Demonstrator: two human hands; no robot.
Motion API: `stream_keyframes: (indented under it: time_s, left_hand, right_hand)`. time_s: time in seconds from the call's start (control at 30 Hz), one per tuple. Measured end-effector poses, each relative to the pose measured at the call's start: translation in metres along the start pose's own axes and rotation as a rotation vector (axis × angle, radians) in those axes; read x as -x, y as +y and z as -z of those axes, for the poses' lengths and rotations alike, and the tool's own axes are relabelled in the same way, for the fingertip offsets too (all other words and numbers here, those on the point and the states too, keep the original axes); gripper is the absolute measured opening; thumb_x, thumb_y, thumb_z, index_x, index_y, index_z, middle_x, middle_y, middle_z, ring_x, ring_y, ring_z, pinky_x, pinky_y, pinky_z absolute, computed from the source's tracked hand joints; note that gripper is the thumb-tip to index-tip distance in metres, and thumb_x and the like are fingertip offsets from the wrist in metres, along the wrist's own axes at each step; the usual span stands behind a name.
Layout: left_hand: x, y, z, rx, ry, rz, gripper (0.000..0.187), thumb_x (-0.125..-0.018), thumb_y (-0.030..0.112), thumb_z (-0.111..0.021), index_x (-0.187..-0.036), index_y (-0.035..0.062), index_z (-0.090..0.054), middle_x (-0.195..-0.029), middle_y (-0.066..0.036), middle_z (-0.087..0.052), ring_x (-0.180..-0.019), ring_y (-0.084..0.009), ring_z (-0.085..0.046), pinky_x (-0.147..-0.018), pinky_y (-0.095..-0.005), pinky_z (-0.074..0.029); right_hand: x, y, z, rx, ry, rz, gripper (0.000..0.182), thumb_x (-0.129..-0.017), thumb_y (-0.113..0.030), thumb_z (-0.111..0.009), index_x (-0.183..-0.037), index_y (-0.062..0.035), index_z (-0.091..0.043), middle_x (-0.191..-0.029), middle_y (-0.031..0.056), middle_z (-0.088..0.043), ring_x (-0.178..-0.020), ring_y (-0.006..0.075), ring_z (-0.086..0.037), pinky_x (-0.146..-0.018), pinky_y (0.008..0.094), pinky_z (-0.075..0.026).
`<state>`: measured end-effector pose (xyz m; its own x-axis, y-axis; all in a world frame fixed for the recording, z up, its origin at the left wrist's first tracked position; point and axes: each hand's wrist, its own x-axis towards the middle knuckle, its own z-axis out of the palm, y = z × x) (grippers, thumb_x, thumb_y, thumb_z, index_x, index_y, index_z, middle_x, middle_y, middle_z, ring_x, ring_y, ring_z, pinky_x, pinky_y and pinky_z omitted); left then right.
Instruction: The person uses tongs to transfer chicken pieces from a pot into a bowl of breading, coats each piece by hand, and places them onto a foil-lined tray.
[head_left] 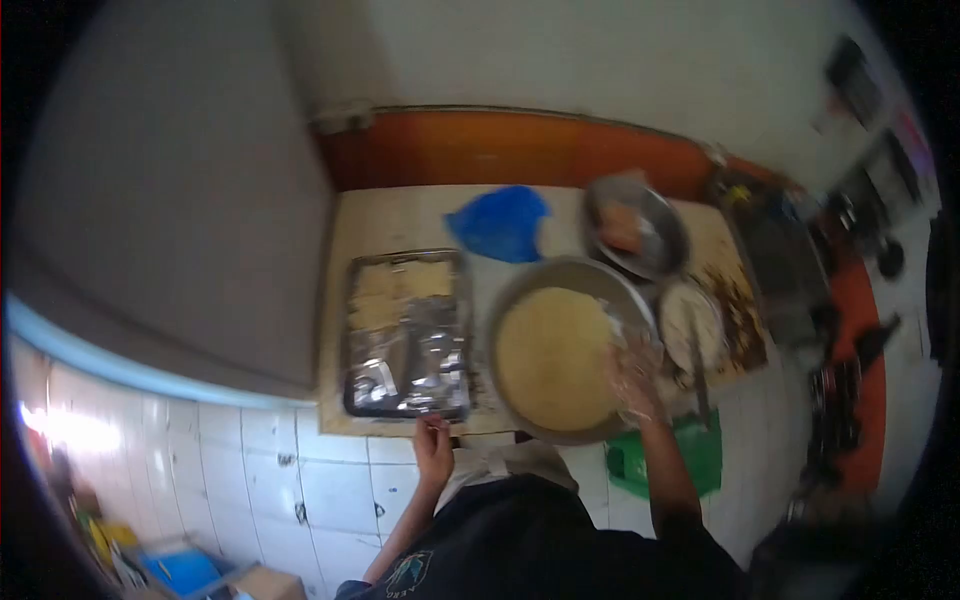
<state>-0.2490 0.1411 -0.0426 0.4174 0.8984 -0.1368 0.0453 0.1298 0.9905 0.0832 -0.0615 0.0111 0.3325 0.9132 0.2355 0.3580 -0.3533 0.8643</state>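
Note:
A dark-rimmed baking tray [408, 405] lined with shiny foil lies at the left of the table, its far part covered by pale yellow pieces [385, 295]. At its near right corner my left hand [433, 455] has its fingers closed on the rim. To the right stands a large metal bowl [505, 400] of pale yellow food [555, 360], whose exact kind I cannot make out. Over that bowl's right side is my right hand [636, 380], in a clear plastic glove, somewhat blurred, with its fingers stretched out; nothing shows in them.
A blue plastic bag [500, 225] lies behind the large bowl. A smaller metal bowl [660, 230] holds something orange-pink. A round container of whitish food [685, 320] has a long flat utensil [697, 370] across it. A green plastic bag [700, 455] hangs below the table's front edge.

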Motion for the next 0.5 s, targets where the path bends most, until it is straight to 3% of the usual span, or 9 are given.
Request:
stream_keyframes:
  time_s: [0.03, 0.07, 0.1, 0.17, 0.2, 0.23, 0.3, 0.4, 0.5]
  left_hand:
    - [-0.004, 0.009, -0.013, -0.037, -0.074, 0.079, 0.009, -0.093, 0.006, -0.051, -0.102, 0.0037, -0.049, -0.084, -0.004, -0.053, -0.071, -0.0109, -0.049, -0.063, -0.0261, -0.041]
    - [-0.010, 0.008, -0.029, -0.049, -0.061, -0.003, 0.011, -0.093, 0.007, -0.052, -0.103, 0.0033, -0.050, -0.084, -0.004, -0.053, -0.071, -0.0106, -0.049, -0.062, -0.0259, -0.040]
    - [-0.016, 0.007, -0.044, -0.054, -0.033, -0.086, 0.012, -0.093, 0.008, -0.053, -0.104, 0.0028, -0.050, -0.084, -0.003, -0.053, -0.072, -0.0103, -0.048, -0.062, -0.0257, -0.040]
    - [-0.029, 0.004, -0.069, -0.138, 0.019, -0.085, 0.020, -0.093, 0.010, -0.054, -0.110, 0.0013, -0.049, -0.090, -0.005, -0.053, -0.077, -0.0110, -0.048, -0.065, -0.0246, -0.040]
    - [-0.035, 0.000, -0.085, -0.146, 0.069, -0.201, 0.029, -0.093, 0.014, -0.055, -0.117, 0.0007, -0.046, -0.096, -0.007, -0.052, -0.081, -0.0120, -0.048, -0.069, -0.0247, -0.040]
    - [-0.035, 0.022, -0.099, -0.140, 0.021, -0.034, 0.033, -0.095, 0.018, -0.053, -0.120, -0.0002, -0.044, -0.103, -0.010, -0.051, -0.087, -0.0171, -0.050, -0.076, -0.0288, -0.042]
    - [-0.064, -0.056, -0.100, -0.069, -0.021, -0.059, 0.039, -0.096, 0.020, -0.051, -0.127, -0.0013, -0.041, -0.112, -0.013, -0.052, -0.096, -0.0228, -0.051, -0.083, -0.0342, -0.042]
    - [-0.055, -0.061, -0.115, -0.073, 0.072, -0.047, 0.045, -0.098, 0.021, -0.047, -0.135, -0.0017, -0.034, -0.127, -0.018, -0.047, -0.111, -0.0275, -0.048, -0.095, -0.0371, -0.038]
    - [-0.042, -0.035, -0.127, -0.049, 0.183, -0.014, 0.048, -0.100, 0.021, -0.045, -0.140, -0.0011, -0.030, -0.136, -0.020, -0.041, -0.120, -0.0278, -0.045, -0.099, -0.0372, -0.037]
  right_hand:
    - [-0.009, 0.035, 0.023, -0.375, -0.161, -0.171, 0.060, -0.088, -0.037, -0.059, -0.135, -0.0037, -0.042, -0.139, 0.0221, -0.041, -0.128, 0.0342, -0.041, -0.101, 0.0502, -0.037]
    - [-0.012, 0.073, 0.033, -0.752, -0.286, -0.361, 0.071, -0.086, -0.046, -0.060, -0.139, -0.0032, -0.038, -0.138, 0.0243, -0.041, -0.128, 0.0385, -0.040, -0.102, 0.0548, -0.035]
    - [0.000, 0.108, 0.034, -0.732, -0.309, -0.400, 0.071, -0.086, -0.046, -0.060, -0.139, -0.0032, -0.038, -0.138, 0.0243, -0.041, -0.128, 0.0385, -0.040, -0.102, 0.0548, -0.035]
    - [0.021, 0.157, 0.022, -0.753, -0.300, -0.661, 0.082, -0.077, -0.044, -0.069, -0.133, 0.0079, -0.041, -0.120, 0.0302, -0.054, -0.109, 0.0433, -0.054, -0.093, 0.0479, -0.045]
    - [0.041, 0.175, -0.007, -0.939, -0.520, -0.678, 0.092, -0.070, -0.041, -0.074, -0.137, 0.0080, -0.034, -0.119, 0.0321, -0.055, -0.111, 0.0419, -0.054, -0.089, 0.0455, -0.046]
    - [0.049, 0.180, -0.020, -0.938, -0.518, -0.688, 0.092, -0.070, -0.041, -0.074, -0.137, 0.0080, -0.034, -0.119, 0.0321, -0.055, -0.111, 0.0419, -0.054, -0.089, 0.0455, -0.046]
    - [0.072, 0.180, -0.039, -1.059, -0.770, -0.586, 0.084, -0.074, -0.030, -0.069, -0.137, 0.0097, -0.030, -0.107, 0.0301, -0.061, -0.099, 0.0397, -0.061, -0.082, 0.0458, -0.048]
    - [0.114, 0.128, -0.117, -1.115, -0.752, -0.545, 0.068, -0.077, -0.018, -0.060, -0.132, 0.0112, -0.032, -0.100, 0.0309, -0.062, -0.090, 0.0418, -0.063, -0.077, 0.0492, -0.048]
    - [0.094, 0.196, -0.089, -1.103, -0.696, -0.549, 0.048, -0.078, -0.010, -0.051, -0.122, 0.0084, -0.042, -0.089, 0.0288, -0.063, -0.082, 0.0418, -0.063, -0.070, 0.0508, -0.048]
